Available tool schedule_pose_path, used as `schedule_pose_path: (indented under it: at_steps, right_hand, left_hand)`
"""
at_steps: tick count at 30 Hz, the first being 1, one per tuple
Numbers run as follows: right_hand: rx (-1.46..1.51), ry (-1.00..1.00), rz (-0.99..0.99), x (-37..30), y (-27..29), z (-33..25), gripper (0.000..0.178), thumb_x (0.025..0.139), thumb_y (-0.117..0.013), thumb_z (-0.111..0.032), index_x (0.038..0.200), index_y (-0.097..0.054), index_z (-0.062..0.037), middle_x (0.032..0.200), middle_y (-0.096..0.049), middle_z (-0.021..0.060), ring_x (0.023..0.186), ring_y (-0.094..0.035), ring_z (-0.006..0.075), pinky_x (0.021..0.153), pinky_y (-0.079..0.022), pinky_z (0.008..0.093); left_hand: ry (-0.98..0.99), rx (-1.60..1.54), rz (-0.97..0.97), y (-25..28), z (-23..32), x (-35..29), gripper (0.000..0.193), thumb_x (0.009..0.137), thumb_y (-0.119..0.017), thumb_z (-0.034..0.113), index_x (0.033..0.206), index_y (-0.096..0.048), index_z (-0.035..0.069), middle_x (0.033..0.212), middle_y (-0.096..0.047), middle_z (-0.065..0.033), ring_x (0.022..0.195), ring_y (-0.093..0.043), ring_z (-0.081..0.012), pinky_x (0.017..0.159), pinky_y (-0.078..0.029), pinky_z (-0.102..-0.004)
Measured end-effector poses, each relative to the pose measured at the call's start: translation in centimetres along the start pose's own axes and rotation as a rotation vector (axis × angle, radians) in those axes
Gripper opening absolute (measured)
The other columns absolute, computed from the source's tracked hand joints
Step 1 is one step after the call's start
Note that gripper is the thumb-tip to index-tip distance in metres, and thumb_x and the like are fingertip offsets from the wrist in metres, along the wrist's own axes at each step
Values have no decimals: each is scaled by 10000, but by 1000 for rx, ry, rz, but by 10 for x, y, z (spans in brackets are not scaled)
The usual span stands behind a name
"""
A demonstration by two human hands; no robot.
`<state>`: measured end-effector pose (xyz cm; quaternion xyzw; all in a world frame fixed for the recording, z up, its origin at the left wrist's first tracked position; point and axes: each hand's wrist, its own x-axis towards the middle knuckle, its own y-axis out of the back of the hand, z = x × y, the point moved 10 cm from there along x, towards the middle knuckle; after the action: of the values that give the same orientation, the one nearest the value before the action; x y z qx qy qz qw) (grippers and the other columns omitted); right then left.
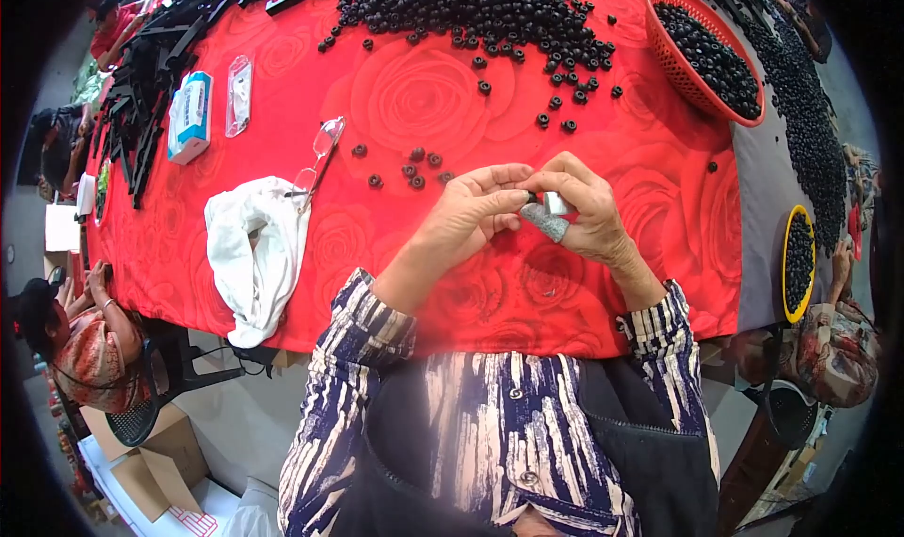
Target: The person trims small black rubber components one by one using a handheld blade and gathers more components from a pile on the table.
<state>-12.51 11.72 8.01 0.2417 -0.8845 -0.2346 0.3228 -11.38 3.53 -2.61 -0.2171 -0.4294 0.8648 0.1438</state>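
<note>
Over the red tablecloth (pixel 640 292), my two hands meet in front of my chest. My left hand (pixel 471 205) pinches a small black piece (pixel 531 198) between thumb and fingertips; most of it is hidden. My right hand (pixel 586 209) is closed around a speckled grey strip (pixel 544 223), with a shiny silver part (pixel 556 203) beside it, and its fingertips touch the left ones at the black piece. Several loose black ring-shaped pieces (pixel 411 170) lie just beyond my left hand. A large heap of similar black pieces (pixel 471 5) covers the far part of the table.
A red basket (pixel 656 56) of black pieces stands far right, a yellow-rimmed tray (pixel 787 283) nearer. At left lie a white cloth (pixel 250 264), glasses (pixel 325 146), a clear case (pixel 239 94), a blue-white box (pixel 191 118) and black strips (pixel 141 113). Other people sit at both sides.
</note>
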Motion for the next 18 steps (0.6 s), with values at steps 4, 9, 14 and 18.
schedule_pose_path:
  at_steps: [4, 9, 14, 18]
  right_hand:
    - [21, -14, -40, 1, 2, -2, 275, 704, -736, -68, 938, -604, -6, 785, -554, 83, 672, -578, 199, 569, -459, 296]
    - [147, -5, -84, 0, 1, -7, 269, 711, -752, -81, 924, -606, -5, 778, -554, 72, 647, -555, 170, 551, -443, 278]
    - [65, 13, -1, 1, 8, -12, 283, 694, -757, -70, 938, -623, -15, 747, -548, 62, 614, -548, 163, 520, -433, 275]
    - [-14, 41, 79, -4, 9, -14, 310, 681, -743, -39, 970, -635, -15, 739, -555, 64, 579, -546, 172, 486, -426, 280]
  left_hand:
    - [151, -35, -167, -13, -10, -4, 201, 878, -602, 82, 1044, -596, -32, 883, -637, -73, 729, -606, -100, 609, -514, -210]
    - [132, 51, -192, -16, -9, -6, 214, 888, -599, 124, 1018, -596, -46, 845, -634, -74, 674, -598, -101, 571, -508, -211]
    - [128, 14, -240, -20, -12, -6, 227, 897, -587, 127, 1035, -591, -53, 844, -636, -78, 656, -600, -108, 556, -510, -222]
    - [69, -21, -186, -19, -5, -7, 227, 903, -576, 122, 1053, -590, -48, 849, -636, -78, 668, -594, -110, 569, -508, -222]
